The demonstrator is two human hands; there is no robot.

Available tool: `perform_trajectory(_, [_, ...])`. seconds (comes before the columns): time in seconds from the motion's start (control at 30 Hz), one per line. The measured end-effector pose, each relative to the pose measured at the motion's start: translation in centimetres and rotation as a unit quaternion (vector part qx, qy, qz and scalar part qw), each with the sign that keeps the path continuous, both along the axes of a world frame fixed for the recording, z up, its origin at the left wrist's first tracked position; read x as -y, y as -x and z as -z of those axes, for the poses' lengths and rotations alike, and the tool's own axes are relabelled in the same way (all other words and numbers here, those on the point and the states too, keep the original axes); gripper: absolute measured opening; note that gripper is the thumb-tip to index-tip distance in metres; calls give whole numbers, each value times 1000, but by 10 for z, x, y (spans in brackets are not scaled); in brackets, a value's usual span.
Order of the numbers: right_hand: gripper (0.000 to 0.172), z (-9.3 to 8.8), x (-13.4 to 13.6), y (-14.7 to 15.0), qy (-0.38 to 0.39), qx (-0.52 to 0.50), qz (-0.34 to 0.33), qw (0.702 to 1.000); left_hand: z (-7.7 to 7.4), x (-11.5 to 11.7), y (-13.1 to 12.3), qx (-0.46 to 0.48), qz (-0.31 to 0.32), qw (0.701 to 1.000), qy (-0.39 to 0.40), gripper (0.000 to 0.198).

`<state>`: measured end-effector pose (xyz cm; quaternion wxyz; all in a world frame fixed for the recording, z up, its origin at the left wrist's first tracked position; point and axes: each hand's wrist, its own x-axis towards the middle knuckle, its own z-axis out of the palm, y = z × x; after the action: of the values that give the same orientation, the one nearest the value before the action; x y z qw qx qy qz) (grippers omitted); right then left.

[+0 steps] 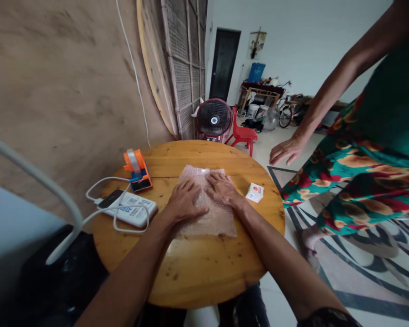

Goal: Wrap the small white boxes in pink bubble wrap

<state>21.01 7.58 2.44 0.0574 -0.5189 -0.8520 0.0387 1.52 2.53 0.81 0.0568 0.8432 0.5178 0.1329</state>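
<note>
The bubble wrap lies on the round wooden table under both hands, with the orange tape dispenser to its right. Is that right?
Not quite: the head view shows the orange tape dispenser to the left of the bubble wrap, not the right. The rest stands.

Left arm (131, 268) and right arm (279, 252) reaching forward, angling inward; left hand (184, 200) palm down, thumb (199, 211) toward its partner; right hand (222, 188) pressed flat too, slightly farther ahead!

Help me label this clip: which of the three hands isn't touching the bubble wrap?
The other person's hand, hanging beyond the right edge of the table; the wearer's left hand and right hand both rest on the bubble wrap.
</note>
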Motion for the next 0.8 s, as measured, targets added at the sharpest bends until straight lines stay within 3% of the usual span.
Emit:
perform_trajectory(0.2, [65,1,-2,-8,13,-35,-19,999,-2,2,1,-2,-33,999,-16,53])
perform_trajectory(0.43, [66,-1,-5,-19,23,-48,-28,998,4,-1,2,-26,-34,999,9,70])
perform_trajectory(0.63, [58,-20,19,-10,-31,-47,-69,996,4,-1,0,-32,-46,998,6,71])
perform_trajectory(0.8, [77,-25,26,-16,95,-47,-124,987,5,-2,0,-35,-45,998,3,68])
